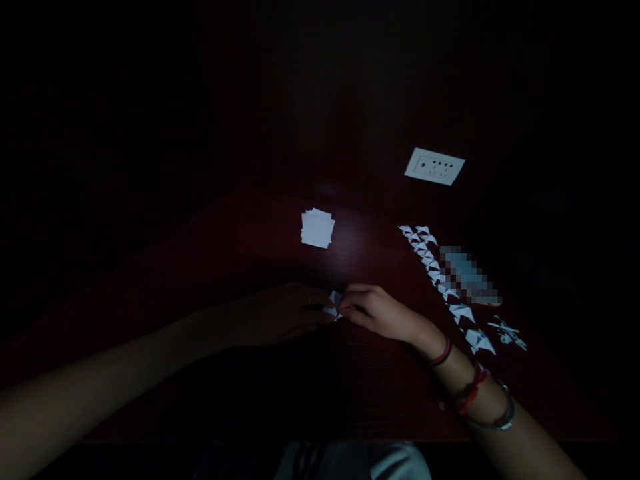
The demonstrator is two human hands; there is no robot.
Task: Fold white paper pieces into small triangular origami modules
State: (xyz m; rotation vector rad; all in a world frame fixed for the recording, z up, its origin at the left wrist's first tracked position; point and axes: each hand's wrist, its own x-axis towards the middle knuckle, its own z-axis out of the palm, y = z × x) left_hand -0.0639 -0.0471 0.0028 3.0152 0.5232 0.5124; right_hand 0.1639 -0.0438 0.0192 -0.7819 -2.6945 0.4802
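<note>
The scene is very dark. My left hand [280,312] and my right hand [376,312] meet over a dark red table [240,240]. Between their fingertips is a small folded piece of white paper [333,304], pinched from both sides just above the tabletop. My right wrist wears red cords and a metal bangle. My left hand lies in shadow, with a ring faintly showing on one finger.
A small stack of white paper squares [317,229] lies beyond my hands. To the right, a row of several folded white paper triangles [440,277] runs diagonally beside a blurred-out object [469,275]. A white wall socket [434,166] sits on the dark panel behind.
</note>
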